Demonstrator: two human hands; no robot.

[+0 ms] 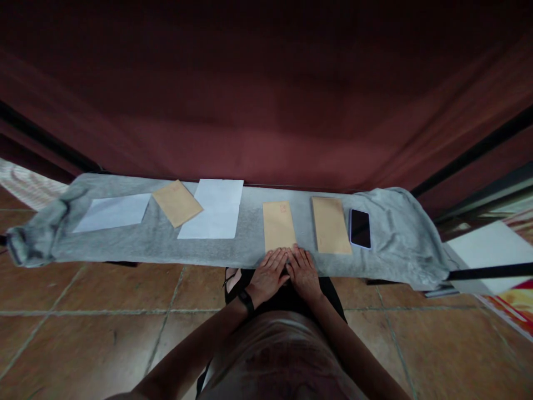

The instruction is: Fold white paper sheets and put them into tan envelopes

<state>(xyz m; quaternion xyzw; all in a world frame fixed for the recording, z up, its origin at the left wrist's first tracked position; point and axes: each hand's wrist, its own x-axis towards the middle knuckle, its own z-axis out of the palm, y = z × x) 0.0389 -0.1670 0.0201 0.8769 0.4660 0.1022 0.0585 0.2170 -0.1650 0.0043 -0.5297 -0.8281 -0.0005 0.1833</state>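
Observation:
A tan paper envelope [278,225] with red print near its top corner lies flat on the grey cloth, straight in front of me. On its near end rests my left hand [270,272], fingers stretched out and a dark band on the wrist. Beside it my right hand [303,271] also lies flat, its fingertips at the envelope's lower right corner. Both hands hold nothing. To the right is a stack of tan envelopes [332,225]. Left of centre, another tan envelope [177,203] sits askew, overlapping white sheets of paper [214,211].
Grey cloth [250,253] covers the long narrow table. A phone [360,228] with a dark screen lies right of the stacked envelopes. Another white sheet [112,212] is at the left. A dark red curtain [258,139] hangs behind the table; brown tiles [200,286] cover the floor.

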